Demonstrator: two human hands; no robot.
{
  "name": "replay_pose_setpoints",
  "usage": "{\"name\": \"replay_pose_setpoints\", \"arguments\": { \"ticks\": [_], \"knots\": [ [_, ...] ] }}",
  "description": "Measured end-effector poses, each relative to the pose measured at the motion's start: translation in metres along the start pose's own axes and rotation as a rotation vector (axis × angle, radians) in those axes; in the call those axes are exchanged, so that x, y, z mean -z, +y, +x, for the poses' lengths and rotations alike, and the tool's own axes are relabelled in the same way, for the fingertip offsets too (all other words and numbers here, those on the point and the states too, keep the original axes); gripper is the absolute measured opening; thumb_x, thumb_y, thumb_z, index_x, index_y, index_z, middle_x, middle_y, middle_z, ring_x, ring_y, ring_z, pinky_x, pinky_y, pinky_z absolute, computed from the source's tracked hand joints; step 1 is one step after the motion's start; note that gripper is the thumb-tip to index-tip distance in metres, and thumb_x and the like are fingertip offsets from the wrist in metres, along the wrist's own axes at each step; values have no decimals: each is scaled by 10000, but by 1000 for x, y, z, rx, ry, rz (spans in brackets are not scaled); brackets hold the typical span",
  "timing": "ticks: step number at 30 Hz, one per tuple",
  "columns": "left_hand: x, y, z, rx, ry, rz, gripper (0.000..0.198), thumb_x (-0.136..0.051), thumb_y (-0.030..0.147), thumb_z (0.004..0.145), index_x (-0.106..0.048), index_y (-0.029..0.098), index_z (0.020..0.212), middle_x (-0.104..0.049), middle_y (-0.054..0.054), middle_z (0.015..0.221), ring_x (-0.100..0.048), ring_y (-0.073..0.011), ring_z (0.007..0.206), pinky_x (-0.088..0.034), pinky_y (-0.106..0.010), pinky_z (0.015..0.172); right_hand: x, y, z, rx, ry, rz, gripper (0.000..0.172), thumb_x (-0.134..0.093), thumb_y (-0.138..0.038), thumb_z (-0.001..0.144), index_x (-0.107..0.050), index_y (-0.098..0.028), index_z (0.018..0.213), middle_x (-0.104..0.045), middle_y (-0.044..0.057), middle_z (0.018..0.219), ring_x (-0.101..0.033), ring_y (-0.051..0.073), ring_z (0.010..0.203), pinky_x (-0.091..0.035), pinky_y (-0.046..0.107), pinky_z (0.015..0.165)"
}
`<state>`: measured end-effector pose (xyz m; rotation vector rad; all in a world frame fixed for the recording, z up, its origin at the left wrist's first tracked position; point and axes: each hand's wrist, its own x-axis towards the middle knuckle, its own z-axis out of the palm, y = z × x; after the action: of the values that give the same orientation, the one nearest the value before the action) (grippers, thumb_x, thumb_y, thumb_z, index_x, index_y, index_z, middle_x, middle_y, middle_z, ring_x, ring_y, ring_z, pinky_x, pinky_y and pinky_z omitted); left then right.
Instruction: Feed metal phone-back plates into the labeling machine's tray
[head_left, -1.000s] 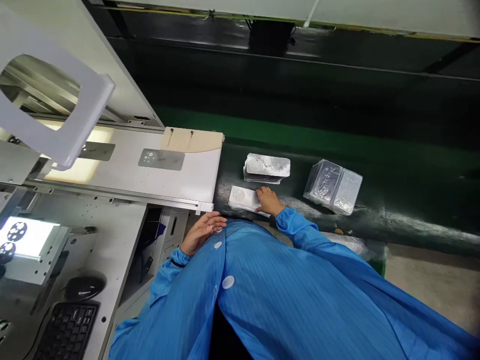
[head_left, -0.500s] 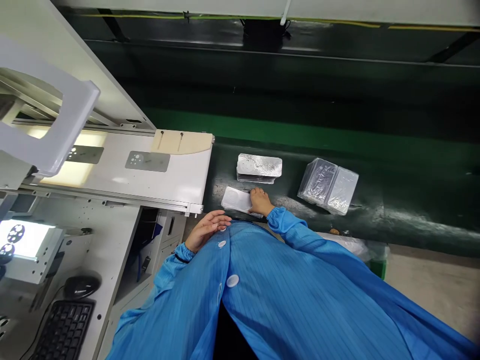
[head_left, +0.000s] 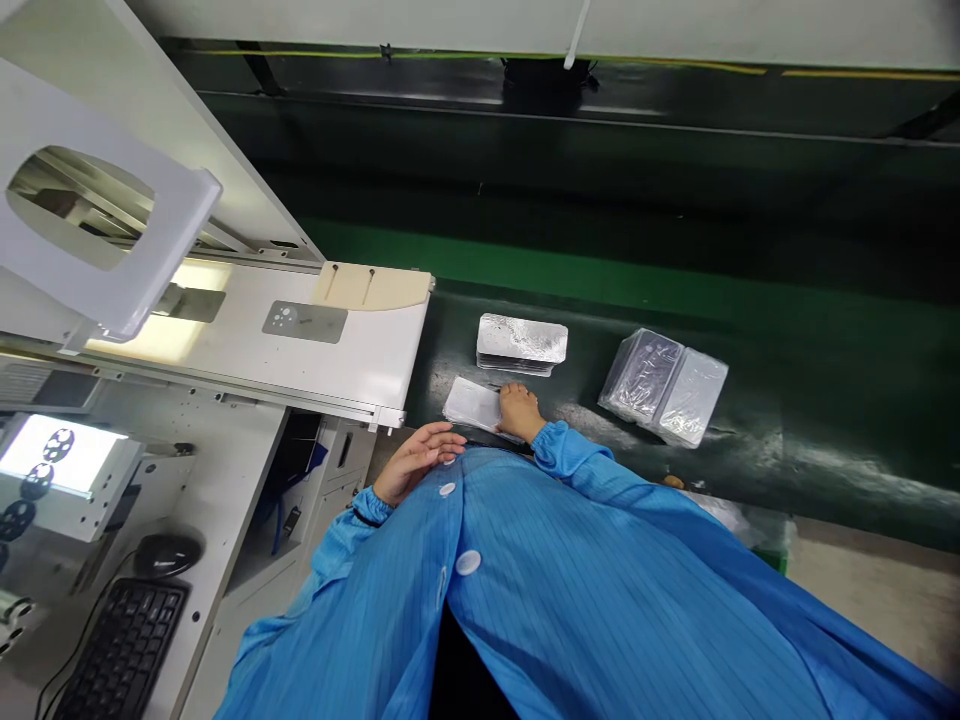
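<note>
My right hand lies over the right end of a low stack of thin pale metal plates at the near edge of the dark green surface. Its fingers bend over the far side of the stack, and the thumb is hidden. To the left, my left hand is held in front of the blue jacket, fingers stretched out and nothing in it. Just beyond the low stack stands a taller stack of shiny silver plates. Clear-wrapped bundles of similar plates sit farther right.
A white conveyor at the left carries a grey plate with round holes. A white handle-like frame overhangs it. Below are a lit screen, a mouse and a keyboard. A plastic bag hangs under the green surface.
The camera view has shifted slightly, so the surroundings sit a little differently in the picture. Both hands keep nearly the same pose, the right one still at the low stack.
</note>
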<state>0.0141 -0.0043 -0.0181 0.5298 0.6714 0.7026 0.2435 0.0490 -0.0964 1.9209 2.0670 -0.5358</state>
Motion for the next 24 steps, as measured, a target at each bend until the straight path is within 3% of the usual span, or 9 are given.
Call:
{"name": "replay_pose_setpoints", "arguments": {
  "ticks": [13, 24],
  "knots": [
    [-4, -2, 1, -16, -28, 0, 450, -686, 225, 706, -555, 172, 1133, -647, -116, 1102, -598, -203, 999, -386, -337, 883, 2, -6, -10, 10, 37, -18, 617, -807, -237, 591, -505, -76, 1104, -531, 183, 1126, -498, 286, 1054, -425, 362, 856],
    [-6, -2, -1, -15, -29, 21, 445, -681, 225, 706, -555, 172, 1129, -641, -122, 1096, -593, -214, 992, -373, -369, 901, 6, -7, -7, 8, -11, -6, 623, -812, -197, 573, -525, -80, 1114, -565, 196, 1100, -552, 279, 1012, -446, 336, 828]
  ]
}}
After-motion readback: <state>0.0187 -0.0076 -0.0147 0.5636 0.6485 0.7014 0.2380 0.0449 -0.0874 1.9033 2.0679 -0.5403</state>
